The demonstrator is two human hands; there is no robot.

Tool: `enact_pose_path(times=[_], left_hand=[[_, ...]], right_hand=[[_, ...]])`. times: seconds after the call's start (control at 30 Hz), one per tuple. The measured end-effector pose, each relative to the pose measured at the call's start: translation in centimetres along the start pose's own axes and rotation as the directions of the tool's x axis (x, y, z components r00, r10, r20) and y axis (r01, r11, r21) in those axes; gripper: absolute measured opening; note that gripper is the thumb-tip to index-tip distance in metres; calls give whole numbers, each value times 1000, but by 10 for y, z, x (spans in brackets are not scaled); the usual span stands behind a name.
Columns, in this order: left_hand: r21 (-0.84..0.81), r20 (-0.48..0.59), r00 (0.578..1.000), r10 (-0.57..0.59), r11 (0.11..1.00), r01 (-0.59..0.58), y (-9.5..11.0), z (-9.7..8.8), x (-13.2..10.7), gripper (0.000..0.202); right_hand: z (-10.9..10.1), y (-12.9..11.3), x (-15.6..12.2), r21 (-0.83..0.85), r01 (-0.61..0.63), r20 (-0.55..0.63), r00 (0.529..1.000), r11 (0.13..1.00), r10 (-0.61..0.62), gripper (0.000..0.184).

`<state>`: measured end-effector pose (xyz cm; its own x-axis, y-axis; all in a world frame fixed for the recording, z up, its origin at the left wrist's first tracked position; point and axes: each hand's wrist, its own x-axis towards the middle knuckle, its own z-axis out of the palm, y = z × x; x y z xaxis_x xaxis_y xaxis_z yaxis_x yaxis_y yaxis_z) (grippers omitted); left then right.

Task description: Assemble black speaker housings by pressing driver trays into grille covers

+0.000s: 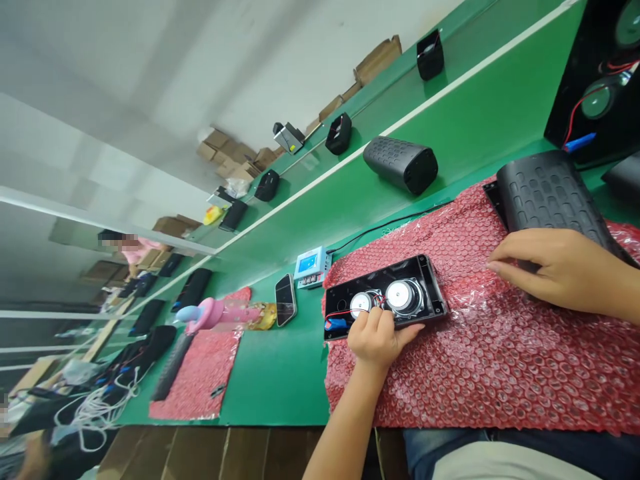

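Seen from a head camera, with clock directions taken from the open speaker housing (384,280) unless noted: this black, shallow box lies on red bubble wrap (480,367) over a green bench, its open side facing up. Its long axis runs from half past eight to half past two, so its right end sits farther from the wearer. Inside are two round silver speaker drivers (400,294) and, at the left end, a blue-wrapped part (336,324) with red wires. At 10 o'clock stands a pale blue device (311,265); the characters on its lit screen are too small to read. A phone (285,300) lies at 9 o'clock. At 12 o'clock a black textured speaker (397,163) lies on its side against a green panel. The left forearm rises toward 1 o'clock; the left hand (376,335) grasps the housing's near edge, fingers curled over it, thumb stretched right along the outside. At 3 o'clock the right hand (555,267) points toward half past nine, index finger and thumb extended and apart. It overlaps the near part of a black textured cover (545,190); whether its other fingers grip that cover cannot be told.
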<state>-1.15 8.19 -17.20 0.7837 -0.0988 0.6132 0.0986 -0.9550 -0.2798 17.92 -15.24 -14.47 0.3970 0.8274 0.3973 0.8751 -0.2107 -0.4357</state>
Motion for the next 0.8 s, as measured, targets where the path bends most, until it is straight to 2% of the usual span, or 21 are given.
enact_pose_path(times=[0.4, 0.53, 0.6, 0.7, 0.8], left_hand=[[-38, -76, 997, -15, 999, 12, -4, 4, 10, 60], [-69, -72, 997, -29, 997, 25, -1, -2, 12, 60], [-112, -29, 998, -48, 993, 44, 8, -10, 13, 59], [-202, 94, 994, -62, 976, 80, 28, -28, 13, 52], [-314, 192, 981, -36, 945, 96, 44, -45, 6, 29]], right_hand=[[4, 5, -1, 3, 0, -22, 1000, 1000, 0, 23], [6, 6, -1, -33, 24, -32, 999, 999, -25, 25], [7, 7, -1, -57, 32, -31, 999, 998, -34, 26], [8, 9, -3, -76, 44, -30, 998, 996, -47, 27], [8, 10, -3, -75, 37, -32, 999, 997, -40, 28]])
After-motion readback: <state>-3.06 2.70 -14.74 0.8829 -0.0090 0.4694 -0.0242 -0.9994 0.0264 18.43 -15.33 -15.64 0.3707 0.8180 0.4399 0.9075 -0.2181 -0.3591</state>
